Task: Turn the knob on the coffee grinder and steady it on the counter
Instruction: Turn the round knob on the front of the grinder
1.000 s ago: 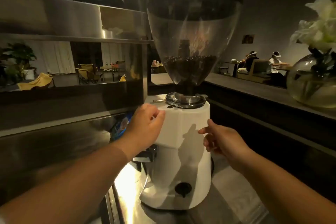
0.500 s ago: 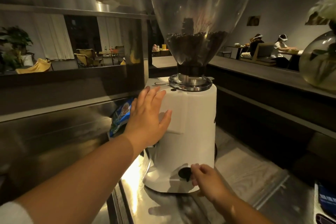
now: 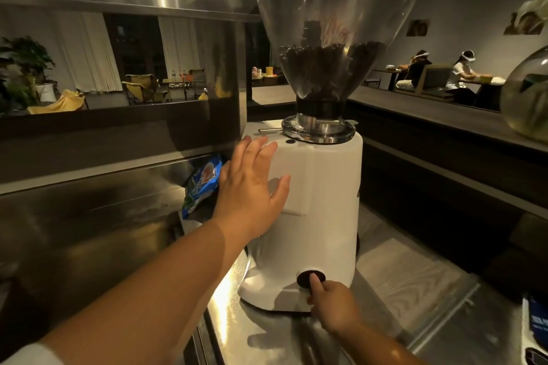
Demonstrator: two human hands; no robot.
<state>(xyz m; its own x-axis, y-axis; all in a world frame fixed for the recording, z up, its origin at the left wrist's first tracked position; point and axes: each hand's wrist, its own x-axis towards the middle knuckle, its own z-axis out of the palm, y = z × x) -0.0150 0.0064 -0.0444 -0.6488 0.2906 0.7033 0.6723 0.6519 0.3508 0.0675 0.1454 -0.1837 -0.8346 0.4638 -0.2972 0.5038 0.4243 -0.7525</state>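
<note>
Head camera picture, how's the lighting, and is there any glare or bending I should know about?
Head view: the room is dim and warm; the white grinder is the brightest thing, glare streaks the steel counter beside its base, reflections cross the clear bean hopper, and the left hand shades the grinder's side. The wide lens bows the shelf and the glass vase at the edges.

we find no readable text, blue packet (image 3: 202, 184) print too blurred, dial ring (image 3: 292, 130) marks on coffee grinder (image 3: 320, 201) too small, dark item (image 3: 535, 320) at right edge illegible
</note>
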